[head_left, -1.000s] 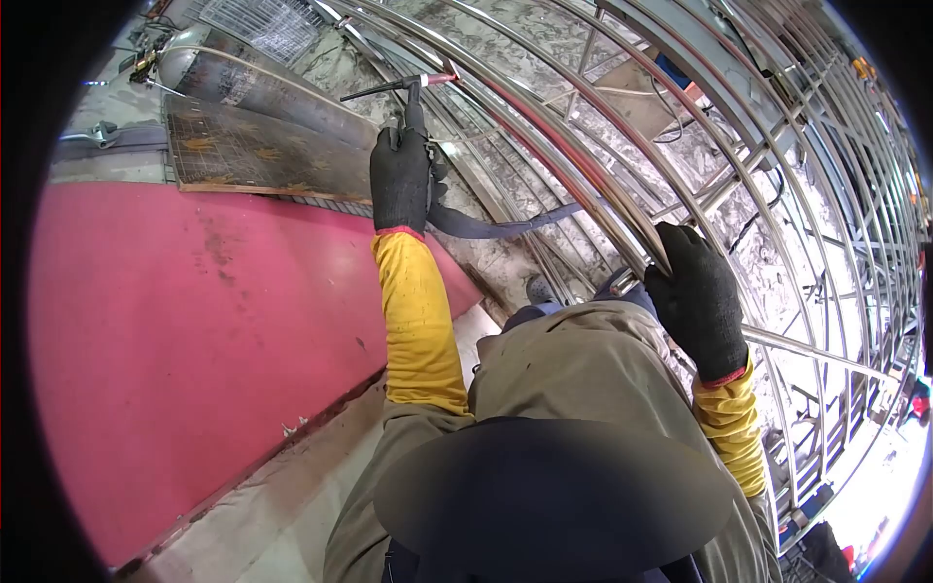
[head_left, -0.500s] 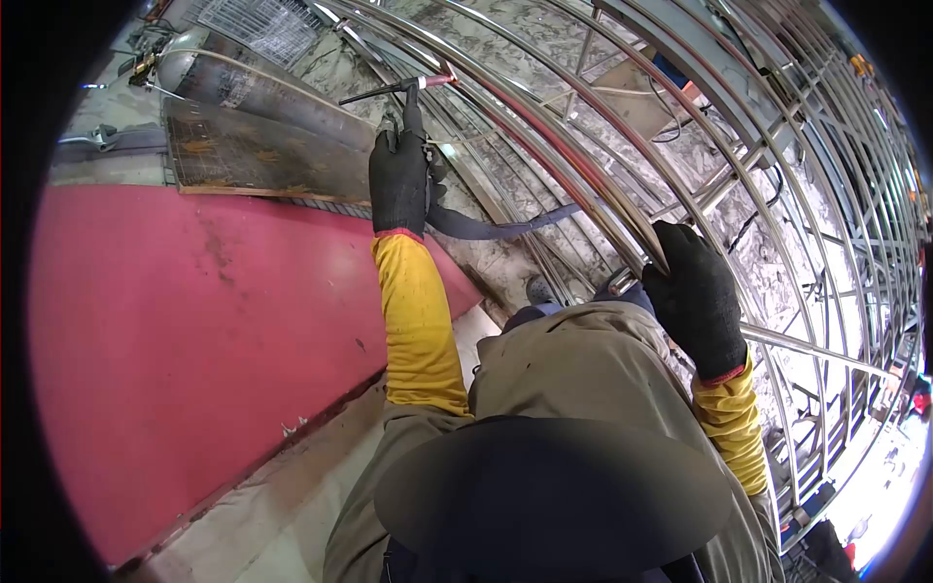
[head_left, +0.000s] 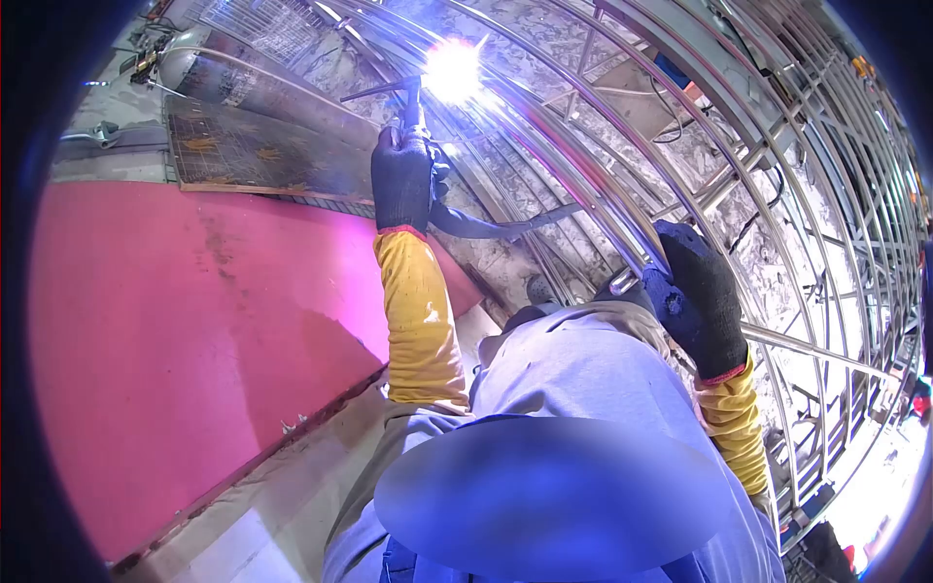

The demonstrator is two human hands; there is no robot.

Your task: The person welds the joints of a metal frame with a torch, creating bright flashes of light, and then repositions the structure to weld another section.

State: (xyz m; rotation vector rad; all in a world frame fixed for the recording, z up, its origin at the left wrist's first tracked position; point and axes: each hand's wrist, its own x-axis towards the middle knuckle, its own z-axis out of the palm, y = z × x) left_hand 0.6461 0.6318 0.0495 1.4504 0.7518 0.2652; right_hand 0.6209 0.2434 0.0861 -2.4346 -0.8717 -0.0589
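My left hand (head_left: 402,180), in a black glove over a yellow sleeve, grips a welding torch (head_left: 408,97). A bright white-blue arc (head_left: 453,70) burns at the torch tip, against a curved bar of the stainless steel frame (head_left: 583,185). A grey hose (head_left: 496,227) runs from the torch toward my body. My right hand (head_left: 698,296), also black-gloved, is closed around a thin steel bar of the same frame, lower right.
A large red panel (head_left: 194,330) fills the left. A rusty wire mesh sheet (head_left: 253,151) and a grey gas cylinder (head_left: 243,83) lie behind it. The steel frame's bars and rails extend across the whole right side. Pale floor (head_left: 282,505) shows below.
The welding arc has lit at the torch tip and casts blue light over my clothes. Both hands stay nearly where they were.
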